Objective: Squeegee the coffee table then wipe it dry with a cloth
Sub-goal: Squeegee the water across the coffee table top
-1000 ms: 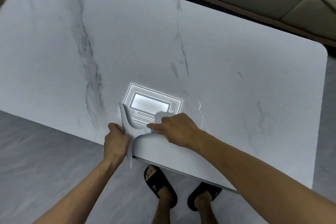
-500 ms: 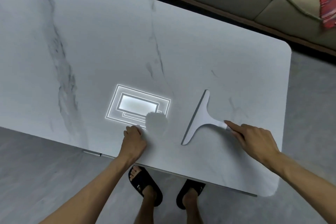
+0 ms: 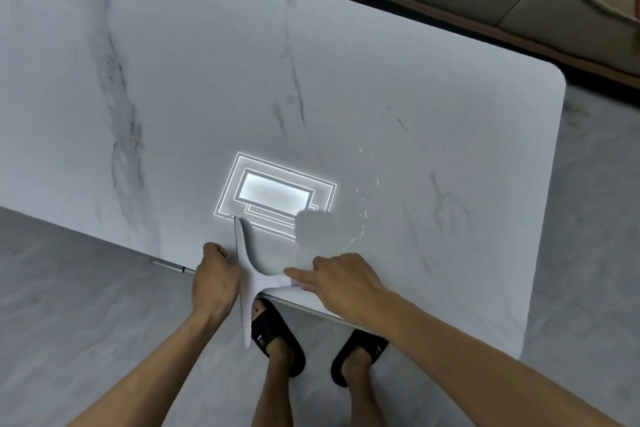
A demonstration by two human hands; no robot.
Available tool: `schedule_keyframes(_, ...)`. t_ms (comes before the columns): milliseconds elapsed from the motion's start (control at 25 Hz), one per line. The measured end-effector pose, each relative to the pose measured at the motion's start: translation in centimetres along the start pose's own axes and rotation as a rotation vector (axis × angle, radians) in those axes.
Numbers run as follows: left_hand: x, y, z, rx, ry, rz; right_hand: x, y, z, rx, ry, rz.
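Now your squeegee (image 3: 250, 279) sits at the tabletop's (image 3: 381, 62) 6 o'clock edge, blade running 12-to-6 and overhanging it. Your right hand (image 3: 341, 282) has fingers holding the handle, which points to 3 o'clock. Your left hand (image 3: 214, 282) has fingers curled against the blade's 9 o'clock side; can't tell if they grip it.

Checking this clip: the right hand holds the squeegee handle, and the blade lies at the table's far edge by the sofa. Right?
No. The head view shows the squeegee blade at the near edge of the table, overhanging it; the right hand does hold the handle.
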State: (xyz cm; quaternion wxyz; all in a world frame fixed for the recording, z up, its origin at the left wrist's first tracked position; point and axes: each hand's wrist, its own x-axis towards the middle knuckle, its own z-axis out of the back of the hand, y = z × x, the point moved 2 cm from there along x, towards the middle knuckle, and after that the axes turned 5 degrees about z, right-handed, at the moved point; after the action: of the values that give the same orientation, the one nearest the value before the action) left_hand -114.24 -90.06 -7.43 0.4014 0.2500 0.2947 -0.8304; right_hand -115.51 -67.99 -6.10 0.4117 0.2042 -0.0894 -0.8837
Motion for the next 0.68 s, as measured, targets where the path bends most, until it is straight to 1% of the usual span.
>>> schedule_keyframes(120,-0.6,1.1,-1.4,0.012,0.050,-0.021,-0.7,-1.0,-0.4,-0.064,0.004,-0.018)
schedule_keyframes(200,-1.4,0.8,-2.9,0.059,0.080,-0.043,-4.0,-3.9,0.1,-0.091,-0.012,-0.084)
schedule_keyframes(360,-2.7,-1.1,-5.5,0.071,0.141,-0.050,-12.6,-11.1,3.0,-0.110,-0.031,-0.233)
schedule_keyframes(440,-3.3,-2.0,-6.4,0.076,0.170,-0.049,-15.9,-13.2,4.9,-0.127,-0.002,-0.325)
schedule_keyframes(520,-3.7,-2.6,-6.5,0.080,0.176,-0.050,-17.1,-13.6,6.0,-0.114,0.038,-0.364)
schedule_keyframes(600,-3.9,-2.8,-5.7,0.031,0.126,-0.025,-16.0,-12.4,5.9,-0.094,0.043,-0.279)
schedule_keyframes(680,-3.7,-2.5,-4.3,-0.053,0.039,0.020,-12.8,-10.0,5.3,-0.058,0.038,-0.109)
